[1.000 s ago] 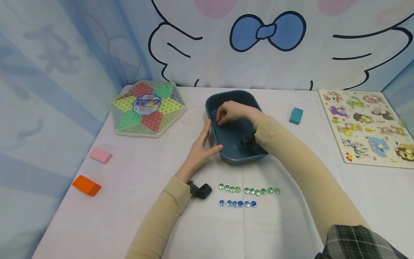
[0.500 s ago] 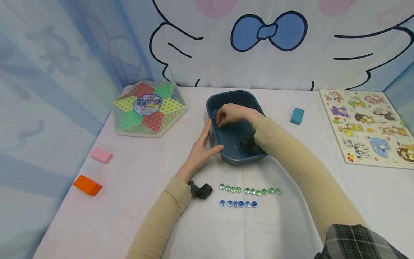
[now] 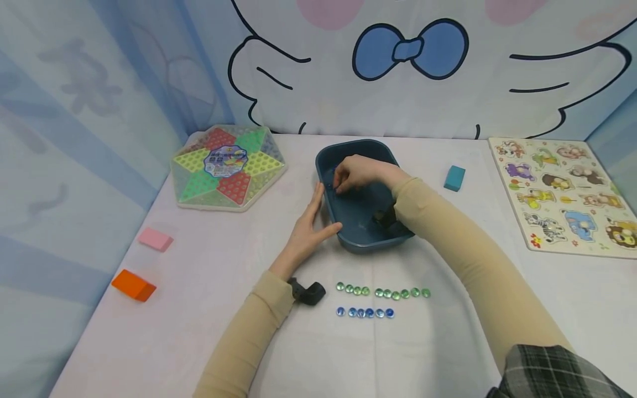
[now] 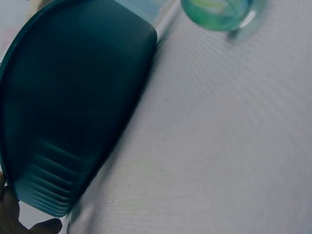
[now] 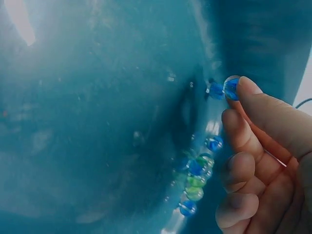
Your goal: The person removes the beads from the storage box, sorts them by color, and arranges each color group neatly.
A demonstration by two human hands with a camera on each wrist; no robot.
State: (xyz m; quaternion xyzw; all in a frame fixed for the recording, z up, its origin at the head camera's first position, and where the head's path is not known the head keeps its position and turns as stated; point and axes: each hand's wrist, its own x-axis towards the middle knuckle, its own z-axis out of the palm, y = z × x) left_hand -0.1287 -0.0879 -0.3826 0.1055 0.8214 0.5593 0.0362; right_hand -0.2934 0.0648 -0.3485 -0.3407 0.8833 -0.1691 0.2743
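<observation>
Most marbles (image 5: 195, 178) in the tub (image 3: 354, 222) hide behind the right hand (image 3: 359, 172).

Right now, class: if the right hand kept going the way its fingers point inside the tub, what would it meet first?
Probably the tub wall: the right hand pinches a blue bead right by it. Depth is unclear; the wall may already touch the bead.

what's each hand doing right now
Left hand: open, straight fingers resting against the blue bin.
Right hand: inside the bin, pinching a blue marble.
</observation>
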